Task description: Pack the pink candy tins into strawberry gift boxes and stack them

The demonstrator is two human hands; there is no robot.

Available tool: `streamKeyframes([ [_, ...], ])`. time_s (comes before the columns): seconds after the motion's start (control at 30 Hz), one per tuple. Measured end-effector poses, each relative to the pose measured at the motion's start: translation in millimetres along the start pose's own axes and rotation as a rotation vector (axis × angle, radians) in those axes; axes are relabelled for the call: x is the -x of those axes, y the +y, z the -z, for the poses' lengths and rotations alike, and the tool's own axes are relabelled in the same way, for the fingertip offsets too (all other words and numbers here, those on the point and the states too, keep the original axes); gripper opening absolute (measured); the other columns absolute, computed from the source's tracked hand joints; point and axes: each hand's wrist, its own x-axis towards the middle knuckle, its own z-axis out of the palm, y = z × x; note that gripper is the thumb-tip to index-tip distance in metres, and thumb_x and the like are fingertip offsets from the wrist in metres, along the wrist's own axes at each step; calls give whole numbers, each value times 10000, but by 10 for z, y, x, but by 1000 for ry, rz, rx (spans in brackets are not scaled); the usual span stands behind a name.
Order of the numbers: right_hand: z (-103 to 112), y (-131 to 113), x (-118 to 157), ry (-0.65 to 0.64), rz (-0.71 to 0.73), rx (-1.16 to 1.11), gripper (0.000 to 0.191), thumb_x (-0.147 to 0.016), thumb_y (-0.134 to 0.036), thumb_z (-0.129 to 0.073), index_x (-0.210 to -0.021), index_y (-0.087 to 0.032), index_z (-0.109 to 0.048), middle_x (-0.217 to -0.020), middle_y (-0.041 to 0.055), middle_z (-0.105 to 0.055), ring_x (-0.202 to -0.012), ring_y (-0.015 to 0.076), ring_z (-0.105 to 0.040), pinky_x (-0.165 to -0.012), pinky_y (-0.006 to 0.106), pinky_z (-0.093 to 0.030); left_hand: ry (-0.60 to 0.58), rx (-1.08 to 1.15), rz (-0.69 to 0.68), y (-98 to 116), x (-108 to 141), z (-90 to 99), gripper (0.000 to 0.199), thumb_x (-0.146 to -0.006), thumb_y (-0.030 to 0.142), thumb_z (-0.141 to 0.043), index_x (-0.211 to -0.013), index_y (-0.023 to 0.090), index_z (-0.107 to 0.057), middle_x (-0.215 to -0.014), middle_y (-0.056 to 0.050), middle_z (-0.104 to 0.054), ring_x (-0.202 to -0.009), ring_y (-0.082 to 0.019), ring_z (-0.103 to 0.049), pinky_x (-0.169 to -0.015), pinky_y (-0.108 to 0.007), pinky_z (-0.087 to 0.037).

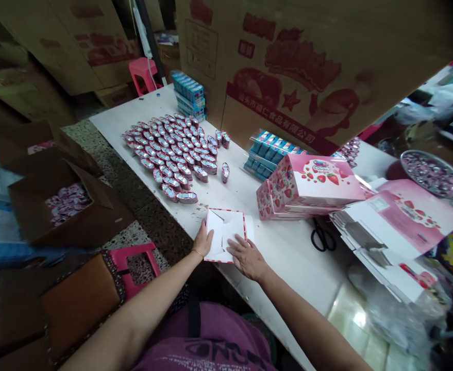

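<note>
A flat white card box blank with a red-patterned border lies on the white table near its front edge, with its flaps partly folded. My left hand grips the blank's left edge. My right hand rests on its lower right corner with the fingers spread. Beyond my hands, several rows of pink foil-wrapped oval sweets lie on the table. A stack of pink strawberry-print boxes stands to the right of the blank.
Black scissors lie near flat pink blanks. Blue packs and a large cardboard carton stand at the back. A metal tray of sweets is at right, an open carton of sweets at left.
</note>
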Motion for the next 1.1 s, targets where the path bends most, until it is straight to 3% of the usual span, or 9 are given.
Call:
streamKeyframes([
  [0.3,-99,-174,-273,66,-126,-97,319,-886,-324,-314,-1108,-337,-543,-1247,-13,-513,-1295,220,-236,-991,627,-49,-13,141,70,36,0,-25,580,-862,358,-330,-1355,106,-157,-1416,-154,-256,-1301,-213,-246,-1074,-399,-205],
  [0.43,-118,-129,-308,192,-236,-183,375,-870,-254,-342,-1226,-236,-459,-1368,64,-366,-1298,211,-232,-1009,540,-195,-14,203,114,40,34,-13,587,-863,381,-331,-1366,126,-167,-1432,-119,-239,-1318,-186,-202,-1088,-344,-162],
  [0.5,-133,-124,-325,209,-276,-153,413,-840,-204,-378,-1249,-224,-433,-1390,72,-325,-1318,241,-161,-1002,576,-165,-16,223,126,41,60,-16,606,-860,386,-341,-1370,112,-159,-1436,-126,-226,-1319,-184,-198,-1087,-333,-161],
  [0.63,-195,-43,-379,217,-130,-208,360,-824,-192,-394,-1151,-293,-507,-1301,20,-455,-1307,241,-197,-1002,621,-63,1,291,151,45,75,-22,624,-855,403,-360,-1378,134,-150,-1430,-112,-248,-1302,-191,-250,-1072,-342,-203],
  [0.7,-220,50,-412,388,-253,-376,317,-817,-227,-403,-1106,-244,-533,-1294,55,-454,-1283,232,-259,-1019,542,-191,5,304,204,67,64,-16,623,-842,426,-391,-1372,169,-188,-1403,-99,-314,-1277,-208,-306,-1061,-361,-227],
  [0.77,-197,118,-430,526,-510,-594,382,-776,-280,-468,-1145,-181,-491,-1247,113,-483,-1200,239,-390,-961,459,-342,0,317,258,118,74,6,622,-823,442,-431,-1356,180,-246,-1360,-104,-388,-1243,-232,-362,-1047,-384,-250],
  [0.83,-92,95,-400,526,-644,-807,525,-715,-317,-553,-1195,-148,-423,-1149,123,-548,-1058,237,-514,-875,410,-431,10,381,257,195,139,74,616,-808,459,-456,-1336,188,-292,-1335,-107,-423,-1222,-238,-390,-1037,-388,-268],
  [0.97,256,-225,-169,527,-313,-911,542,-742,-304,-563,-1224,-165,-359,-1106,89,-574,-962,185,-560,-823,330,-462,88,676,125,294,464,464,562,-811,536,-396,-1285,239,-345,-1319,-101,-436,-1191,-228,-426,-983,-406,-349],
  [1.1,261,-429,-102,425,244,-451,327,-831,-194,-440,-1156,-217,-463,-1122,69,-580,-995,153,-534,-894,336,-403,236,739,-143,155,810,1023,784,-649,636,-546,-1300,281,-291,-1404,-122,-286,-1267,-285,-303,-978,-469,-336],
])
